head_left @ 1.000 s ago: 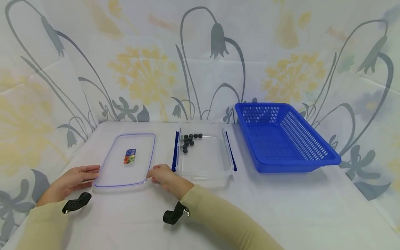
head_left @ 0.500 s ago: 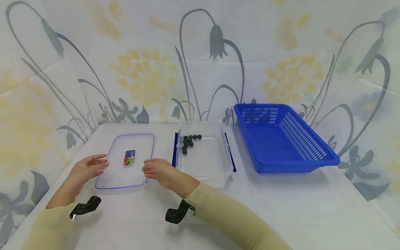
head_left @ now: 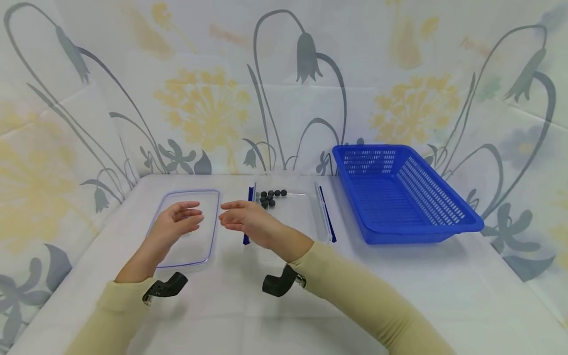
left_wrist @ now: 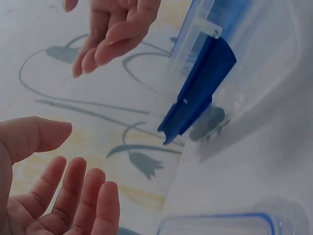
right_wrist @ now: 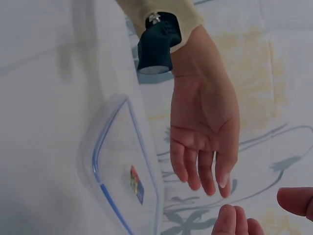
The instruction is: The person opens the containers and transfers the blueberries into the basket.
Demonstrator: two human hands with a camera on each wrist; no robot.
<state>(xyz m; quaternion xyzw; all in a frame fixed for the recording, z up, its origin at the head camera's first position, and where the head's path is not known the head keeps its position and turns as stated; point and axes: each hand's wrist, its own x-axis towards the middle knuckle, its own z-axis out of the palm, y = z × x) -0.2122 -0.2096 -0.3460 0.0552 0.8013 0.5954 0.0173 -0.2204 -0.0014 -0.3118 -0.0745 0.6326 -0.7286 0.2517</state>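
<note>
Above the clear lid (head_left: 201, 249) with its blue seal hovers my left hand (head_left: 173, 224), fingers loosely bent, holding nothing. My right hand (head_left: 253, 222) hangs in the air between the lid and a clear plastic box (head_left: 303, 222), also with nothing in it. The palms face each other, as the left wrist view confirms with my left hand (left_wrist: 63, 196) below and my right hand (left_wrist: 122, 34) above. Several dark round berries (head_left: 270, 194) lie in the box's far left corner; my right hand hides part of the box. A blue side latch (left_wrist: 200, 88) hangs unfastened.
To the right of the box stands an empty blue slotted basket (head_left: 412, 197). A floral cloth (head_left: 284, 123) hangs behind the white-covered table (head_left: 248, 305). The lid's colourful label (right_wrist: 137, 185) shows in the right wrist view.
Both hands have let go of the lid's near corners, lifted, and moved right. The lid stays lying on the table at the left; the box, berries and basket have not moved.
</note>
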